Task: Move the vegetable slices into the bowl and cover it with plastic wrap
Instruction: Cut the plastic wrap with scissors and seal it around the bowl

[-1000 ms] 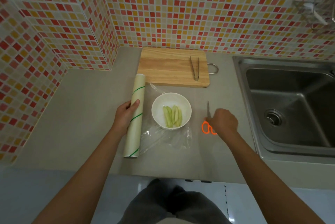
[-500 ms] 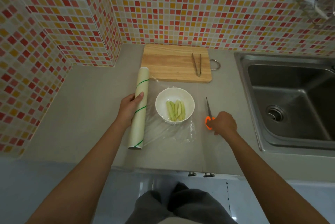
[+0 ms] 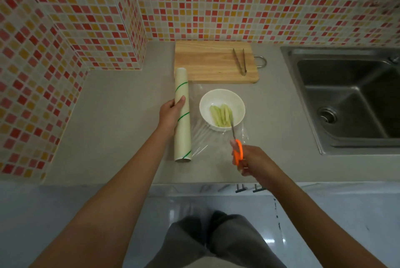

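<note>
Left hand [image 3: 171, 114] grasping wrap roll [image 3: 183, 116], right hand [image 3: 252, 160] grasping scissors [image 3: 237, 148]; risks snagging film [image 3: 203, 137], tipping bowl [image 3: 221, 109]

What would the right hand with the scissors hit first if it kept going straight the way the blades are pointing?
Probably the white bowl. The right hand holds the orange scissors with the blades aimed away from the person, their tips already overlapping the bowl's near rim and the plastic wrap. How high the blades are is unclear.
</note>
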`<act>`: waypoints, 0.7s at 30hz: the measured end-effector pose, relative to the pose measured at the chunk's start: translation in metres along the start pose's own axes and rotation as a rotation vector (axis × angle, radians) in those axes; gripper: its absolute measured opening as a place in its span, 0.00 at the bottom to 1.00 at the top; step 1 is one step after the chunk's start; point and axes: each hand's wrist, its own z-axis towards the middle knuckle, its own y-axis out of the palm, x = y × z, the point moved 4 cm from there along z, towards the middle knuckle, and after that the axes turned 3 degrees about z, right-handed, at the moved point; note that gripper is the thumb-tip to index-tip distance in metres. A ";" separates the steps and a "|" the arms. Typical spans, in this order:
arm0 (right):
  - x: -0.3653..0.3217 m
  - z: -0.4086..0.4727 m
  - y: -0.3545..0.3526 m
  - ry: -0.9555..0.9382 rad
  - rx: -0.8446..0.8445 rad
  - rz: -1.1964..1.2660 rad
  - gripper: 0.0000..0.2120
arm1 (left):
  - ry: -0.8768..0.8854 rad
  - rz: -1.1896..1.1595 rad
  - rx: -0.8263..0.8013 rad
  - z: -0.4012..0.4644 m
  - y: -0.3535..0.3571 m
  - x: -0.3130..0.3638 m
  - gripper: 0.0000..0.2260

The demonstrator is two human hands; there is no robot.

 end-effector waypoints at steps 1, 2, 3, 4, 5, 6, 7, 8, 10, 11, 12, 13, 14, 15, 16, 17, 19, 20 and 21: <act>0.007 -0.011 0.013 0.054 -0.082 0.005 0.21 | -0.005 -0.003 0.001 -0.001 0.000 0.000 0.11; 0.013 -0.022 0.025 0.096 -0.158 -0.005 0.24 | -0.008 -0.003 0.003 -0.001 0.000 0.001 0.12; 0.019 -0.031 0.034 0.126 -0.219 -0.039 0.26 | -0.009 -0.002 0.007 -0.001 0.000 0.001 0.13; 0.023 -0.039 0.039 0.150 -0.264 -0.095 0.27 | -0.010 -0.004 0.013 -0.001 0.000 0.001 0.14; 0.028 -0.045 0.042 0.175 -0.291 -0.155 0.29 | -0.010 -0.004 0.017 -0.001 0.000 0.001 0.15; 0.033 -0.048 0.043 0.209 -0.303 -0.211 0.30 | -0.010 -0.002 0.020 -0.001 0.000 0.001 0.15; 0.038 -0.051 0.042 0.247 -0.309 -0.256 0.31 | -0.007 0.001 0.023 -0.001 0.000 0.002 0.14; 0.043 -0.052 0.042 0.283 -0.322 -0.287 0.32 | -0.004 0.003 0.025 0.000 0.001 0.002 0.13; 0.049 -0.055 0.044 0.327 -0.366 -0.316 0.33 | 0.001 0.003 0.027 0.000 0.001 0.004 0.11; 0.051 -0.055 0.047 0.325 -0.386 -0.317 0.34 | -0.001 0.003 0.028 0.000 0.002 0.005 0.10; 0.050 -0.053 0.050 0.307 -0.399 -0.303 0.35 | -0.005 0.004 0.029 -0.001 0.002 0.005 0.10; 0.048 -0.050 0.055 0.281 -0.406 -0.279 0.35 | -0.008 0.006 0.028 -0.001 0.002 0.006 0.10; 0.045 -0.045 0.061 0.253 -0.404 -0.256 0.34 | -0.009 0.010 0.025 -0.001 0.003 0.006 0.10; 0.042 -0.040 0.067 0.227 -0.391 -0.241 0.33 | -0.007 0.014 0.023 -0.001 0.003 0.006 0.10; 0.038 -0.035 0.072 0.207 -0.375 -0.231 0.32 | -0.004 0.016 0.021 -0.002 0.003 0.005 0.10; 0.034 -0.031 0.077 0.191 -0.362 -0.217 0.32 | -0.002 0.015 0.019 -0.002 0.002 0.005 0.10; 0.030 -0.023 0.085 0.163 -0.346 -0.173 0.31 | -0.001 0.012 0.020 -0.002 0.002 0.006 0.10; 0.030 -0.020 0.087 0.148 -0.339 -0.152 0.31 | -0.002 0.014 0.021 -0.002 0.001 0.006 0.10; 0.029 -0.017 0.089 0.134 -0.330 -0.139 0.31 | -0.004 0.014 0.022 -0.002 0.001 0.006 0.10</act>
